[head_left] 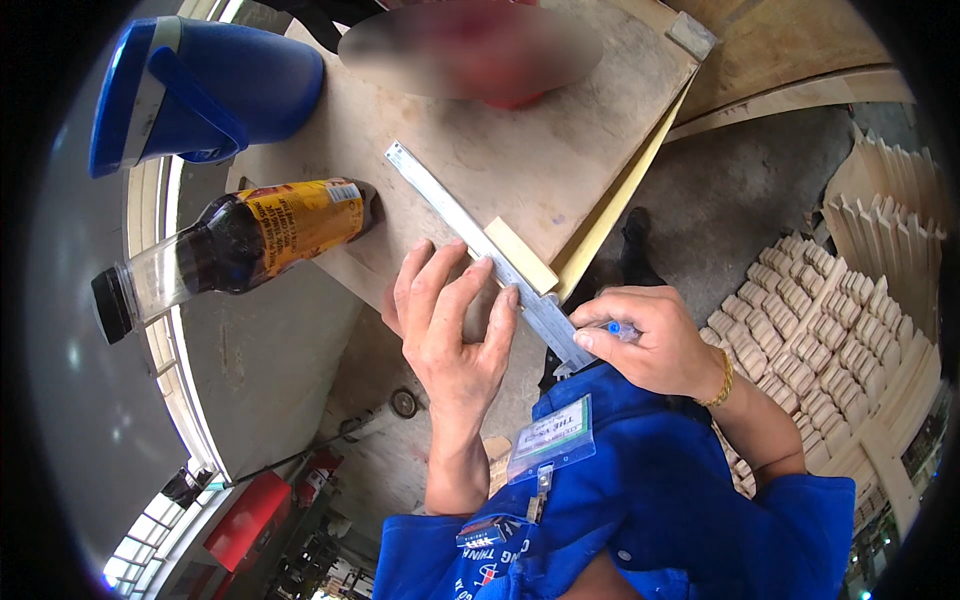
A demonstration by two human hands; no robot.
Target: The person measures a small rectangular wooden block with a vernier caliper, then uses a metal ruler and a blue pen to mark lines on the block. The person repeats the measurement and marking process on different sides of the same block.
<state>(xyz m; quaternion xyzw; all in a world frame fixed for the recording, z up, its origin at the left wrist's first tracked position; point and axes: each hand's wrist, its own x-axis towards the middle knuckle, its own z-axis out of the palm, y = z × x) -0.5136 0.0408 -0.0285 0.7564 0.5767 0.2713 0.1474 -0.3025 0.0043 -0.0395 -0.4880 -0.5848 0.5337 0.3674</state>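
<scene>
A silver vernier caliper (440,196) lies diagonally over the near corner of the wooden work surface (400,95), its jaw end close to my blue shirt. A short, pale strip of wood (521,254) rests alongside the caliper's beam. My left hand (445,325) is open, its fingers spread and their tips touching the beam's left edge. At the jaw end, my right hand (645,335) pinches the caliper's body between thumb and fingers. A pen with a blue end (622,330) is also tucked in that hand, mostly hidden by the fingers.
A dark bottle with a yellow label (300,225) stands at the surface's left, near a blue bucket (230,90). Stacked pale wooden pieces (820,345) fill the right side. A blurred patch with red (480,50) is at the far edge. A red machine (250,520) stands lower left.
</scene>
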